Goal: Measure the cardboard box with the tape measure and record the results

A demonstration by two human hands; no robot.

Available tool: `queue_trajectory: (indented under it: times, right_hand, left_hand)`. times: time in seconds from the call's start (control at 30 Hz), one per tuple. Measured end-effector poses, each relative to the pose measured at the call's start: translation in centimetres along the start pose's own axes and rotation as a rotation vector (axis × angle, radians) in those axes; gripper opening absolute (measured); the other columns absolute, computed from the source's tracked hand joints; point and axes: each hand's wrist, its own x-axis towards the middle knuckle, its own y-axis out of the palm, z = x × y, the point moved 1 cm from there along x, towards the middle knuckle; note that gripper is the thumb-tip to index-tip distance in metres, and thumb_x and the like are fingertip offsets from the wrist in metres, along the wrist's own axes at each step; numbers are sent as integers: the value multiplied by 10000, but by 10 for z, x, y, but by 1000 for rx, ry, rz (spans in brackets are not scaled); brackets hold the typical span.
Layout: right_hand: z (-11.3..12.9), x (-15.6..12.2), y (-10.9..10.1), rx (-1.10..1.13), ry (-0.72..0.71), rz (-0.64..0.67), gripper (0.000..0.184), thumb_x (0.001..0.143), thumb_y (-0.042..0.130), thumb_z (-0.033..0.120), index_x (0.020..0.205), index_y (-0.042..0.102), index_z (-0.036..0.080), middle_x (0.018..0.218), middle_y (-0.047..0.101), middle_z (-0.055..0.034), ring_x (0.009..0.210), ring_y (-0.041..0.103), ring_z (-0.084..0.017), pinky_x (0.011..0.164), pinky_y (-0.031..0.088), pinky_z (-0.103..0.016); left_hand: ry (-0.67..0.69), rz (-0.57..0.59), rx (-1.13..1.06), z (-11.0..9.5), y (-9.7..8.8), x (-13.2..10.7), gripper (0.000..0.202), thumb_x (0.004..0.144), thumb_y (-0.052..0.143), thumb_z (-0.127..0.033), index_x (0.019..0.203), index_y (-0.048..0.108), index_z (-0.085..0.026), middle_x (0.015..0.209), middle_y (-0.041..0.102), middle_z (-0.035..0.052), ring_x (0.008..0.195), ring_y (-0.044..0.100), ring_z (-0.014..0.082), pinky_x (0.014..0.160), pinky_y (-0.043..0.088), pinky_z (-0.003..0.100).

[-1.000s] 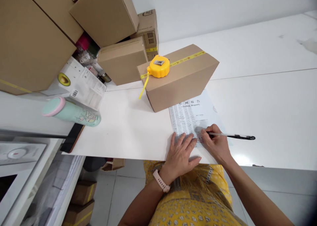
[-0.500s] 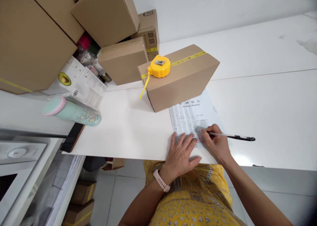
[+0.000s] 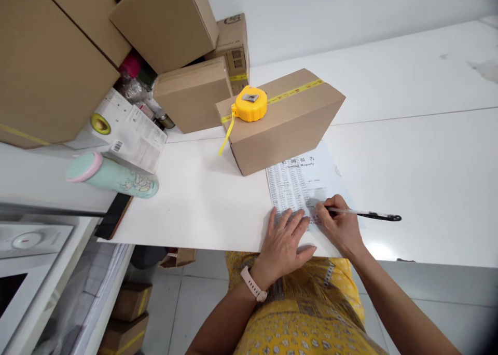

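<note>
My left hand [image 3: 286, 240] lies flat, fingers spread, on the lower part of a printed sheet [image 3: 305, 181] at the near edge of the white table [image 3: 408, 178]. My right hand [image 3: 339, 223] pinches a pen [image 3: 363, 214], its tip on the sheet's lower rows and its black cap pointing right. Just beyond the sheet stands a taped cardboard box [image 3: 286, 121] with a yellow tape measure [image 3: 250, 104] on top, its strap hanging down the left side.
A mint bottle with a pink cap [image 3: 111, 174] lies on its side at the left. Behind it are a white printed carton [image 3: 124, 132] and stacked cardboard boxes [image 3: 58, 49]. A dark phone [image 3: 112, 216] lies at the table's left edge. More boxes sit on the floor.
</note>
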Motion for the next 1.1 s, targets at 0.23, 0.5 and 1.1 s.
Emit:
queue_trajectory:
  times: [0.23, 0.5, 1.1]
  right_hand:
    - [3, 0, 0, 12, -1, -10, 288, 896, 651, 458, 747, 501, 262, 598, 547, 33, 514, 484, -146, 504, 397, -303]
    - [0, -2, 0, 66, 18, -56, 295, 912, 656, 459, 757, 505, 258, 616, 517, 38, 530, 461, -143, 518, 386, -297]
    - [-46, 43, -30, -766, -327, -190, 592, 890, 409, 56, 1439, 589, 185, 1314, 711, -180, 1197, 627, -380, 877, 496, -517]
  left_hand:
    - [3, 5, 7, 0, 0, 0, 625, 1039, 461, -574, 1545, 445, -208, 1624, 485, 62, 1502, 402, 310, 1297, 174, 633]
    - [8, 1, 20, 0, -2, 0, 615, 1040, 460, -569, 1542, 454, -214, 1618, 492, 69, 1494, 416, 313, 1292, 186, 635]
    - [-105, -767, 142, 38, -137, 75, 329, 1021, 509, -410, 1283, 600, -232, 1441, 625, 137, 1404, 519, 305, 1178, 412, 571]
